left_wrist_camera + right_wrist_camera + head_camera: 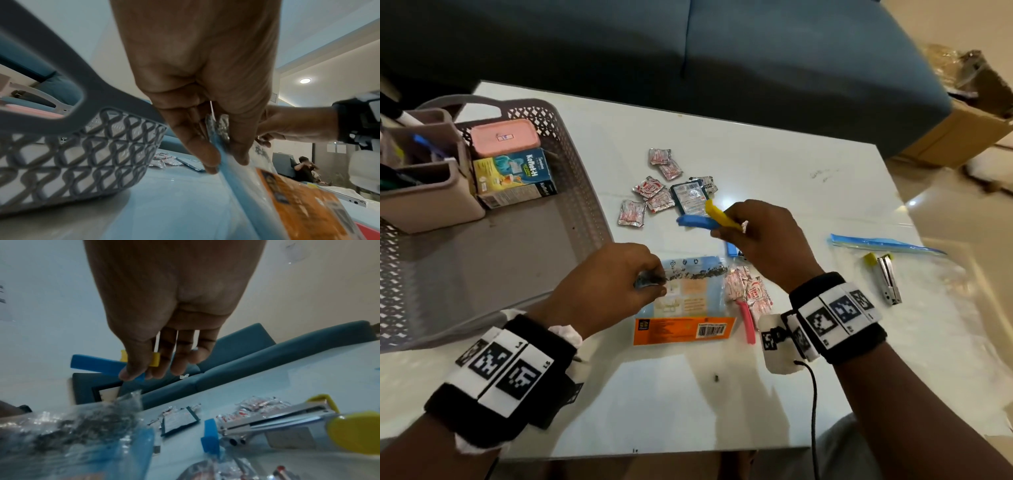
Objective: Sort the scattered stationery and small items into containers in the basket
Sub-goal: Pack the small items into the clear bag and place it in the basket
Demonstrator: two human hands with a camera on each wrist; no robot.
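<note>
My left hand (654,281) pinches the top edge of a clear zip bag (681,301) that holds a blue and orange card and lies on the white table. In the left wrist view the left hand's thumb and fingers (207,155) grip that bag's blue edge (232,177). My right hand (722,229) hovers above the table, holding a blue clip (697,221) and a yellow clip (717,211) together. The right wrist view shows the blue clip (96,365) sticking out left of the fingers and the yellow clip (155,360) behind them. The grey lattice basket (524,246) stands at the left.
In the basket stand a pen organiser (428,198), a pink box (505,137) and a Koflet-H carton (517,178). Silver sachets (654,193), a pink clip (746,320), another blue clip (732,248) and a stapler (888,282) on a zip bag lie on the table.
</note>
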